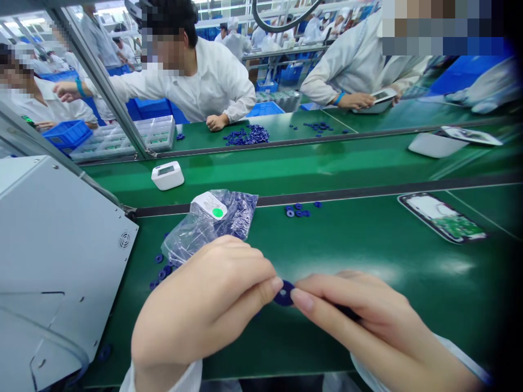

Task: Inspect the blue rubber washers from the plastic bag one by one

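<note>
Between my two hands is a dark blue ring (285,294) with a small hole in its middle, held just above the green work surface. My left hand (208,305) pinches its left edge between thumb and forefinger. From the other side, my right hand (363,316) grips the right edge with thumb and forefinger. Behind my left hand lies a clear plastic bag (212,223) with many small blue pieces and a white label bearing a green dot. Loose blue rings (163,272) are scattered left of the bag, and several more blue rings (298,211) sit beyond my hands.
A grey metal box (57,261) stands at the left edge. An opened casing with a green circuit board (443,218) lies at right. On the green belt are a white device (168,176) and a white housing (437,144). Co-workers sit opposite, near a blue ring pile (249,135).
</note>
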### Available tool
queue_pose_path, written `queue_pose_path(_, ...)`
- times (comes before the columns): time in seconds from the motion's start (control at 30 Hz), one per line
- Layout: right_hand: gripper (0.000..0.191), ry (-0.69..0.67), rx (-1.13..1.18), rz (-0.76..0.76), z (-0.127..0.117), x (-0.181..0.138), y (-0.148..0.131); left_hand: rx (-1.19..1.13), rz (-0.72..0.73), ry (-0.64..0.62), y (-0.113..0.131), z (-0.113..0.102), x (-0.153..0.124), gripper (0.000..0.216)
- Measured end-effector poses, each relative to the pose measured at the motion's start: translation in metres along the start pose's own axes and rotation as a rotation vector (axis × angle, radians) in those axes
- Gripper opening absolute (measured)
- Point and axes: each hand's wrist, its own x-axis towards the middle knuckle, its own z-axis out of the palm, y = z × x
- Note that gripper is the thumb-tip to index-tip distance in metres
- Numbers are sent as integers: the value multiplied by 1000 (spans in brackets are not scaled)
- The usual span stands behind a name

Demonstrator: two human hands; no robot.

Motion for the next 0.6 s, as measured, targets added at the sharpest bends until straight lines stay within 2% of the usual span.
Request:
queue_pose_path(0.13, 32, 14, 5, -3, -2, 2, 1, -18, -83, 8, -1, 1, 0, 32)
queue_pose_path(0.27, 31, 73, 55, 15, -5, 4, -4, -30, -90, 104, -2, 2, 0, 33)
queue_pose_path(0.33, 31, 181, 94, 46, -9, 7, -6, -78, -74, 208, -1, 3, -1, 27)
queue_pose_path(0.4, 30, 381, 92, 107, -17, 15, -1, -178, -53, 387, 1, 5, -4, 19)
queue_pose_path(0.47, 28, 591, 29, 175, -26, 28, 15, -363, 26, 590, 6, 6, -7, 17)
queue_pose_path(0.5, 29, 631, -13, 195, -31, 37, 28, -498, 88, 649, 9, 7, -8, 18)
queue_pose_path(0.53, 34, 599, -63, 225, -35, 47, 45, -660, 147, 655, 13, 7, -9, 20)
queue_pose_path(0.57, 40, 474, -131, 294, -38, 58, 64, -839, 190, 611, 17, 9, -9, 22)
queue_pose_path(0.6, 44, 271, -205, 364, -40, 69, 85, -1020, 215, 527, 21, 11, -8, 26)
